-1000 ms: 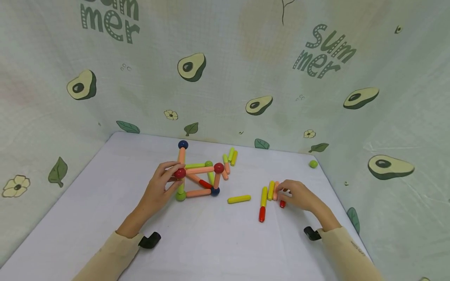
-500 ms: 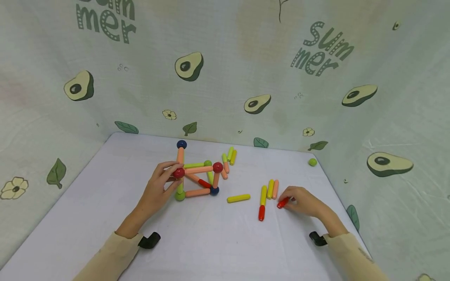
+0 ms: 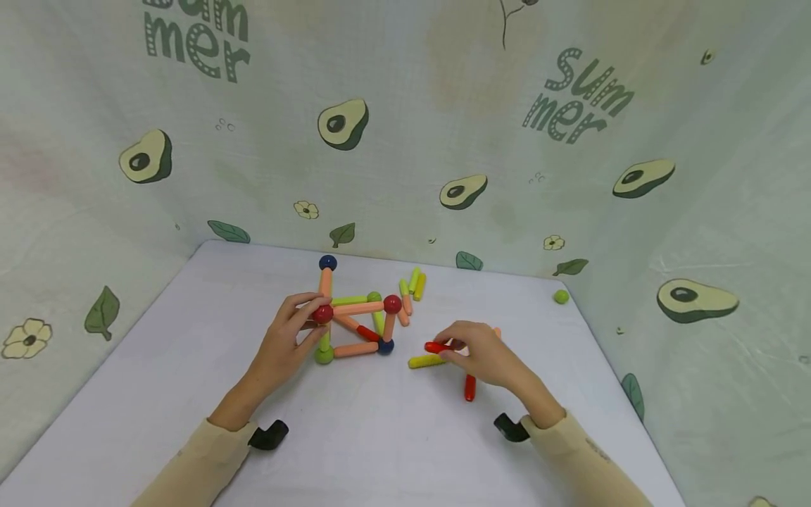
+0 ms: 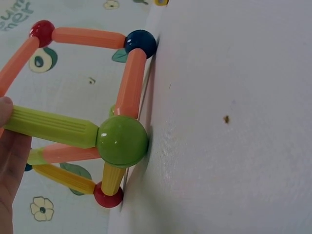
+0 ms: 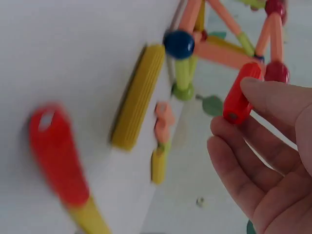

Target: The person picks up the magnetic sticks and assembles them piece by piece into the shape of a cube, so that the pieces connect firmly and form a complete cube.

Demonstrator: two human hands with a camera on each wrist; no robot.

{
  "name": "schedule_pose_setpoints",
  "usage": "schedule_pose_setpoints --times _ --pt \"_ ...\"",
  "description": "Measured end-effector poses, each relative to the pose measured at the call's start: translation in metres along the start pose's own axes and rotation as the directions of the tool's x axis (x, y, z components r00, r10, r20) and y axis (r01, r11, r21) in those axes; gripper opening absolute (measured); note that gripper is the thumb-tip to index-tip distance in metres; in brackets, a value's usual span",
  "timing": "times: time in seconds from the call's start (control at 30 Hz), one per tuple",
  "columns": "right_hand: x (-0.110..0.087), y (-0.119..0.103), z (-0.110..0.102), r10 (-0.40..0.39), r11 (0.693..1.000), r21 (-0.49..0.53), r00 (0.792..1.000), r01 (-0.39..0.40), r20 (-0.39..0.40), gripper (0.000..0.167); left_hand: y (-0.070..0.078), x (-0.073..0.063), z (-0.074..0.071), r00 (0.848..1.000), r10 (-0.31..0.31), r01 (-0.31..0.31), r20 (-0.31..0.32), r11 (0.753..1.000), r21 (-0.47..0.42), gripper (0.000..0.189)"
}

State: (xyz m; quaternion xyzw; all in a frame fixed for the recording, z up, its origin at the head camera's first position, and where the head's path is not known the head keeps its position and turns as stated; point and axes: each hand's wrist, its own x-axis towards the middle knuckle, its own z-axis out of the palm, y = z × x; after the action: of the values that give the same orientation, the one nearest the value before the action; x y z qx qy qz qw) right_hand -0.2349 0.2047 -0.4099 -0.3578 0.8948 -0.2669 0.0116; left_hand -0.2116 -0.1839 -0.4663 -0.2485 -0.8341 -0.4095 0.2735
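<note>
A frame of coloured magnetic rods and balls (image 3: 357, 308) stands on the left half of the table. My left hand (image 3: 288, 336) holds it at the upper red ball (image 3: 323, 314) nearest me. In the left wrist view, fingers reach around the green rod (image 4: 53, 126) that rises from a green ball (image 4: 122, 141). My right hand (image 3: 483, 352) pinches a short red rod (image 5: 242, 92) between thumb and fingers, raised above the table. A yellow rod (image 5: 139, 97) lies beneath and left of that hand, short of the frame's dark blue corner ball (image 5: 179, 44).
Below the right hand lies a red-tipped yellow rod (image 3: 470, 387); an orange rod end (image 3: 497, 332) shows behind it. Several green, yellow and orange rods (image 3: 413, 289) lie behind the frame. A loose green ball (image 3: 561, 296) sits at the far right, by the cloth backdrop.
My right hand has picked up the red rod from the right side and carried it left, over the yellow rod. The left hand and the frame have stayed put.
</note>
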Motion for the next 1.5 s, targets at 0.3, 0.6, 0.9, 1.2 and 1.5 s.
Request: schedule_pose_setpoints --times 0.3,0.6,0.9,1.2,1.5 --pt "0.061 -0.058 0.071 -0.073 0.987 0.132 0.989 0.089 -0.126 0.024 0.001 0.000 0.000 1.000 0.001 -0.002 0.017 1.000 0.027 0.068" --pt "0.097 -0.078 0.099 -0.008 0.967 0.247 0.972 0.068 -0.235 0.024 0.000 -0.001 -0.001 1.000 0.018 -0.018 0.000 0.999 0.038 0.070" --pt "0.107 -0.085 0.110 0.037 0.937 0.343 0.960 0.063 -0.276 0.025 0.001 -0.001 -0.002 1.000 0.016 -0.016 -0.015 1.000 0.024 0.067" --pt "0.107 -0.086 0.112 0.046 0.927 0.367 0.951 0.073 -0.305 0.025 -0.001 0.002 0.006 0.999 -0.048 0.044 -0.015 0.979 -0.197 0.058" --pt "0.100 -0.080 0.107 0.051 0.936 0.349 0.964 0.045 -0.262 0.028 0.000 0.002 0.009 0.998 -0.062 0.058 -0.012 0.974 -0.217 0.058"
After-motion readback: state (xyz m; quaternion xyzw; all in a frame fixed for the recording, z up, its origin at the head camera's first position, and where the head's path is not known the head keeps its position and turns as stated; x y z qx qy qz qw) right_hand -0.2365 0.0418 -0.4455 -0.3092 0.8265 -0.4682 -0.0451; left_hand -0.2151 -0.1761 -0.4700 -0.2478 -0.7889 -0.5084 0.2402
